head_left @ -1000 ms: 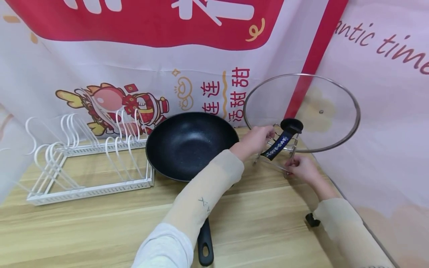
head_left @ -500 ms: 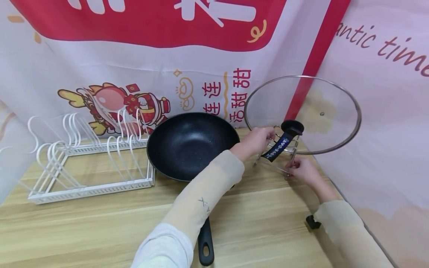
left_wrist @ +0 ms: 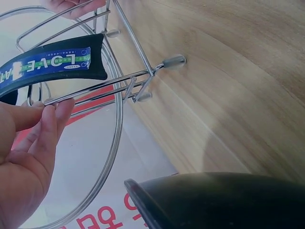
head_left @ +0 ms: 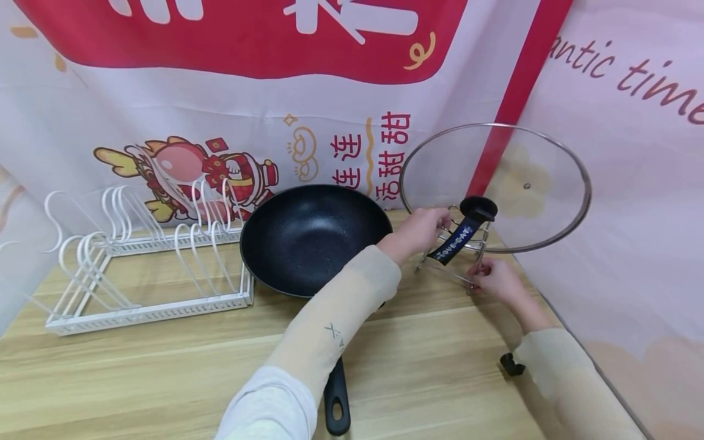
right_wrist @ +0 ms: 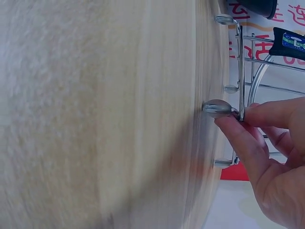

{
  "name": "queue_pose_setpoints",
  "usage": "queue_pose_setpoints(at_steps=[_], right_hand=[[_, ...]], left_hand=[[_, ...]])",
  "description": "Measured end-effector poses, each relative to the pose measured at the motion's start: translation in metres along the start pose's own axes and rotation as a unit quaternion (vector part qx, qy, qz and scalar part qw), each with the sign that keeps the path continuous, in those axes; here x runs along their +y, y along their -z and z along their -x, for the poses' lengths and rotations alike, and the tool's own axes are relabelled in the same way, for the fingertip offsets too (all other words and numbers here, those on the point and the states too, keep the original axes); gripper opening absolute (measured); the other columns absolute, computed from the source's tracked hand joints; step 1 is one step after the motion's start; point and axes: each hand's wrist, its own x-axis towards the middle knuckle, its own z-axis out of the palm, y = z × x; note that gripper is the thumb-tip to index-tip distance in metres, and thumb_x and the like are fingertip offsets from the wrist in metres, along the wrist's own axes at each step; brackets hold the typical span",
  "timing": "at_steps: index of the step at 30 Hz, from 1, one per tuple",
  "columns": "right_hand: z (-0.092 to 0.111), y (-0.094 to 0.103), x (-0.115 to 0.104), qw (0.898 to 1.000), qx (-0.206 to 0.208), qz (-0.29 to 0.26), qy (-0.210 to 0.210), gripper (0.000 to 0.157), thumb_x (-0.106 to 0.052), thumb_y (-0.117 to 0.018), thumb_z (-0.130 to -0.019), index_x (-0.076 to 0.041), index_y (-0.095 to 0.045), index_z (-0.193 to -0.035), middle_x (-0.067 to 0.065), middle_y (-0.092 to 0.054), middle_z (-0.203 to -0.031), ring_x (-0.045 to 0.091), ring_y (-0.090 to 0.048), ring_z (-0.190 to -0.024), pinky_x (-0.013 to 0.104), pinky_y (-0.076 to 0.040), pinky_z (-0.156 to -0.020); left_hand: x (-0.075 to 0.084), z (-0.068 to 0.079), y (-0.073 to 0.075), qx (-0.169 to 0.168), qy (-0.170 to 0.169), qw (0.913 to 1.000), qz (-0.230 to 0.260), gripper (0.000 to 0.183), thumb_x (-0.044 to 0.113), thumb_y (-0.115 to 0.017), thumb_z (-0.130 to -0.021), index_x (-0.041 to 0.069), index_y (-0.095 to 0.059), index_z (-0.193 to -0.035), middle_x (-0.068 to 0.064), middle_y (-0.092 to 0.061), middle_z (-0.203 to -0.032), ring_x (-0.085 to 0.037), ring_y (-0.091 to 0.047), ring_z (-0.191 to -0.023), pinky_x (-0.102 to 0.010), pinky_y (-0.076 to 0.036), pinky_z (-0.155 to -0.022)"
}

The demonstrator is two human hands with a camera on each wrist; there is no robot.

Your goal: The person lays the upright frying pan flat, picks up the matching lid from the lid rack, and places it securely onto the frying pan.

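Note:
A metal wire rack (left_wrist: pixel 131 36) with clear-capped feet stands on the wooden table. Upright in it leans a round glass lid (head_left: pixel 555 171) with a steel rim. Its black handle (head_left: pixel 477 211) carries a blue "LOVE EAT" label and faces me. My left hand (head_left: pixel 422 227) pinches a top wire of the rack between thumb and fingers, beside the lid handle. Lower down, my right hand (head_left: pixel 497 278) pinches the rack's near right bottom corner, right by a capped foot (right_wrist: pixel 218 108). Part of the rack is hidden behind the lid handle and my fingers.
Left of the lid sits a black wok (head_left: pixel 316 238), its handle (head_left: pixel 337 403) reaching toward me under my left forearm. A white rack (head_left: pixel 148 313) with curved dividers stands farther left. Printed cloths (head_left: pixel 236 98) hang behind and at the right. A small black object (head_left: pixel 512 365) shows by my right sleeve.

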Motion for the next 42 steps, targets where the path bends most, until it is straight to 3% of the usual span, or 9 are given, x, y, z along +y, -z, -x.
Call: queue_pose_setpoints(at_steps=[11, 19, 24, 30, 42], right_hand=[[0.004, -0.007, 0.004, 1.000, 0.013, -0.005, 0.017, 0.011, 0.007, -0.064, -0.092, 0.015, -0.063, -0.098, 0.014, -0.069, -0.080, 0.028, -0.070, -0.069, 0.035, -0.062, -0.063], [0.005, -0.007, 0.003, 1.000, 0.019, 0.015, 0.019, 0.007, 0.006, -0.063, -0.089, 0.012, -0.064, -0.094, 0.012, -0.070, -0.078, 0.025, -0.070, -0.067, 0.027, -0.059, -0.059], [0.006, -0.007, 0.000, 1.000, 0.010, -0.001, 0.018, 0.006, 0.009, -0.061, -0.089, 0.012, -0.064, -0.093, 0.017, -0.070, -0.081, 0.021, -0.069, -0.067, 0.029, -0.060, -0.061], [0.008, -0.007, -0.001, 0.999, 0.017, 0.015, 0.029, 0.004, 0.008, -0.063, -0.089, 0.010, -0.066, -0.092, 0.019, -0.071, -0.082, 0.020, -0.068, -0.067, 0.024, -0.058, -0.059], [0.011, -0.007, -0.002, 0.999, 0.023, 0.007, 0.035, 0.004, 0.009, -0.065, -0.089, 0.011, -0.066, -0.093, 0.019, -0.071, -0.081, 0.023, -0.069, -0.068, 0.026, -0.059, -0.060]], left_hand=[[0.001, 0.002, 0.001, -0.009, -0.023, 0.9996, -0.016, 0.022, -0.006, -0.054, -0.098, 0.006, -0.066, -0.113, -0.008, -0.069, -0.111, -0.013, -0.057, -0.095, -0.023, -0.048, -0.083], [0.001, 0.001, 0.000, -0.012, -0.032, 0.9990, -0.028, 0.021, -0.007, -0.054, -0.098, 0.004, -0.066, -0.111, -0.002, -0.063, -0.101, -0.012, -0.056, -0.090, -0.021, -0.047, -0.079], [0.002, 0.003, 0.004, -0.013, -0.031, 0.9990, -0.028, 0.021, -0.008, -0.054, -0.097, 0.005, -0.065, -0.110, -0.001, -0.061, -0.098, -0.012, -0.055, -0.089, -0.021, -0.046, -0.077], [0.002, 0.005, 0.005, -0.015, -0.028, 0.9991, -0.026, 0.021, -0.007, -0.054, -0.098, 0.005, -0.066, -0.111, -0.002, -0.063, -0.100, -0.013, -0.056, -0.090, -0.022, -0.047, -0.078], [0.002, 0.007, 0.006, -0.012, -0.024, 0.9994, -0.020, 0.023, -0.008, -0.054, -0.097, 0.007, -0.065, -0.110, -0.001, -0.063, -0.100, -0.013, -0.058, -0.092, -0.022, -0.048, -0.079]])
